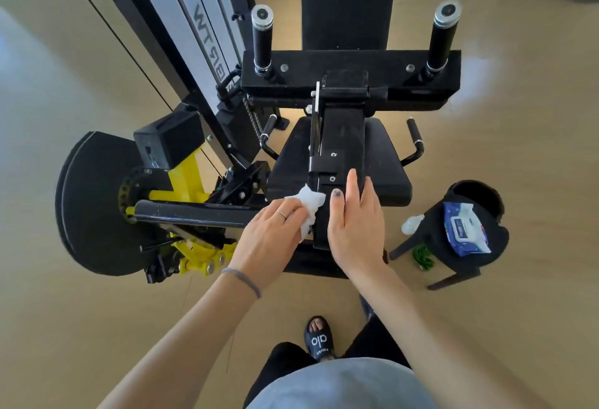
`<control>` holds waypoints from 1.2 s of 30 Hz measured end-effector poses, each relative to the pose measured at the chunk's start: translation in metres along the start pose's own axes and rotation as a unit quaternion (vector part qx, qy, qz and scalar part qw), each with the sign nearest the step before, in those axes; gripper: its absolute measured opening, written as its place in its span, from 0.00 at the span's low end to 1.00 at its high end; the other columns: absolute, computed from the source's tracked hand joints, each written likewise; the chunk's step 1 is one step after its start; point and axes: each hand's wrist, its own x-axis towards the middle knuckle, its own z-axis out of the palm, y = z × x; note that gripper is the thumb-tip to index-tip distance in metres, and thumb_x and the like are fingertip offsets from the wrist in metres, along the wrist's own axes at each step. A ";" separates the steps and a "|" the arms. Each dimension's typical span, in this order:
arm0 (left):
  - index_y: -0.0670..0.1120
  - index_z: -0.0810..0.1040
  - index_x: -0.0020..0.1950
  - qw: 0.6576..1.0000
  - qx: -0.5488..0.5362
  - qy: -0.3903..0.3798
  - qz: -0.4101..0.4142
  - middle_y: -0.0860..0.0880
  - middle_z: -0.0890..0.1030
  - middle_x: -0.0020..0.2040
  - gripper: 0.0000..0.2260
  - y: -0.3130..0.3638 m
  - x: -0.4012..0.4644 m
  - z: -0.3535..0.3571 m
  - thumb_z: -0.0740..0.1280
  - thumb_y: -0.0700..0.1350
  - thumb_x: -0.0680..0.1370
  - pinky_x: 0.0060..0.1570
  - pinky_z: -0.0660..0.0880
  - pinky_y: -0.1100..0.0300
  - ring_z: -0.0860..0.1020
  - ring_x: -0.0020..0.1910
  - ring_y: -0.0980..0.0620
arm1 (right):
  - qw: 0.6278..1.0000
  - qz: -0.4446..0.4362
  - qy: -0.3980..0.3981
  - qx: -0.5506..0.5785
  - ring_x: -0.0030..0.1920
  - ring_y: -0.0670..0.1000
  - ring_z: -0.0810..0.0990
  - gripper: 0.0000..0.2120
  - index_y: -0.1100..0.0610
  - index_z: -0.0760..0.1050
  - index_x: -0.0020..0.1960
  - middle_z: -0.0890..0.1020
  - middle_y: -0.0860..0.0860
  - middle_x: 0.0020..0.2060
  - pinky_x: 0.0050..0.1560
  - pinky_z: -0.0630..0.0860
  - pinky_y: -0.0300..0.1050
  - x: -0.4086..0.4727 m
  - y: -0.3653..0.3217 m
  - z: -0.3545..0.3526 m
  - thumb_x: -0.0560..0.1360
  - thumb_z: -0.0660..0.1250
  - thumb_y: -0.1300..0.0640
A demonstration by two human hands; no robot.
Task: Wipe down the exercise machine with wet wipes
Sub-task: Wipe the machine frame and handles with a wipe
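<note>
A person wipes the black arm (pixel 340 162) of an exercise machine (pixel 201 136) with a wet wipe (pixel 308 206).

The left hand (pixel 270 240) holds the crumpled wipe against the arm's left side; the right hand (pixel 355 227) lies flat, fingers straight, on top. At three o'clock, apparently a wipes pack (pixel 465 229) rests on a stool (pixel 434 237).

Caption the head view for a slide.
Left hand rubs a wet wipe along the machine's black bar; right hand steadies it.
</note>
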 end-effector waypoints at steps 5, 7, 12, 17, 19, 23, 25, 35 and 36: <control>0.46 0.78 0.56 0.994 0.076 -0.050 0.055 0.46 0.80 0.62 0.10 -0.007 0.008 -0.008 0.70 0.43 0.75 0.63 0.75 0.53 0.80 0.59 0.47 | 0.999 0.003 0.011 -0.049 0.76 0.59 0.65 0.34 0.51 0.52 0.83 0.62 0.59 0.79 0.73 0.68 0.57 0.003 0.002 0.005 0.81 0.37 0.37; 0.47 0.74 0.56 0.993 0.093 -0.050 0.053 0.48 0.81 0.57 0.10 0.000 0.013 -0.010 0.63 0.47 0.77 0.60 0.75 0.53 0.79 0.55 0.47 | 0.998 0.002 0.017 -0.062 0.75 0.59 0.67 0.34 0.51 0.52 0.82 0.63 0.59 0.78 0.73 0.68 0.57 0.002 0.002 0.008 0.81 0.38 0.37; 0.47 0.65 0.70 0.978 0.175 -0.099 0.049 0.49 0.76 0.60 0.21 -0.007 0.002 -0.010 0.64 0.44 0.78 0.59 0.72 0.50 0.73 0.55 0.45 | 0.998 -0.003 0.014 -0.060 0.75 0.59 0.66 0.33 0.50 0.52 0.83 0.63 0.58 0.78 0.73 0.68 0.57 0.002 0.003 0.005 0.82 0.39 0.38; 0.43 0.67 0.72 0.935 0.296 -0.192 0.043 0.44 0.71 0.66 0.21 -0.043 -0.009 -0.033 0.55 0.42 0.78 0.68 0.65 0.45 0.69 0.63 0.39 | 0.996 -0.007 0.021 -0.082 0.74 0.59 0.68 0.30 0.52 0.53 0.82 0.65 0.60 0.77 0.72 0.68 0.57 0.004 0.005 0.009 0.84 0.43 0.41; 0.41 0.69 0.68 0.925 0.317 -0.200 0.056 0.44 0.74 0.59 0.19 -0.028 0.003 -0.025 0.61 0.43 0.77 0.64 0.66 0.47 0.71 0.57 0.41 | 0.995 -0.009 0.032 -0.093 0.72 0.60 0.70 0.30 0.53 0.54 0.82 0.67 0.60 0.75 0.71 0.70 0.57 0.003 0.004 0.011 0.84 0.42 0.41; 0.43 0.71 0.58 0.956 0.232 -0.177 -0.016 0.46 0.77 0.52 0.16 0.012 0.020 0.004 0.66 0.52 0.77 0.61 0.69 0.51 0.73 0.52 0.45 | 0.994 -0.012 0.046 -0.102 0.70 0.60 0.72 0.31 0.53 0.55 0.82 0.69 0.61 0.74 0.69 0.71 0.57 0.002 0.004 0.013 0.83 0.41 0.40; 0.44 0.70 0.60 0.960 0.235 -0.153 -0.014 0.46 0.78 0.52 0.14 0.005 0.016 0.000 0.63 0.51 0.78 0.61 0.69 0.51 0.74 0.52 0.45 | 0.993 -0.014 0.050 -0.102 0.69 0.60 0.73 0.31 0.53 0.55 0.82 0.69 0.61 0.73 0.69 0.72 0.57 0.002 0.005 0.014 0.84 0.42 0.41; 0.50 0.76 0.62 0.858 0.049 -0.476 -0.186 0.48 0.81 0.53 0.25 -0.044 0.074 -0.029 0.66 0.53 0.65 0.50 0.80 0.53 0.80 0.49 0.47 | 0.990 -0.016 0.066 -0.123 0.67 0.60 0.74 0.30 0.53 0.56 0.81 0.71 0.60 0.71 0.67 0.74 0.57 0.002 0.002 0.015 0.84 0.43 0.41; 0.49 0.77 0.58 0.851 0.025 -0.490 -0.188 0.47 0.81 0.51 0.23 -0.041 0.081 -0.026 0.67 0.52 0.64 0.48 0.80 0.53 0.80 0.47 0.46 | 0.990 -0.015 0.067 -0.125 0.67 0.60 0.74 0.30 0.53 0.56 0.81 0.71 0.60 0.71 0.67 0.73 0.57 0.002 0.001 0.015 0.84 0.43 0.41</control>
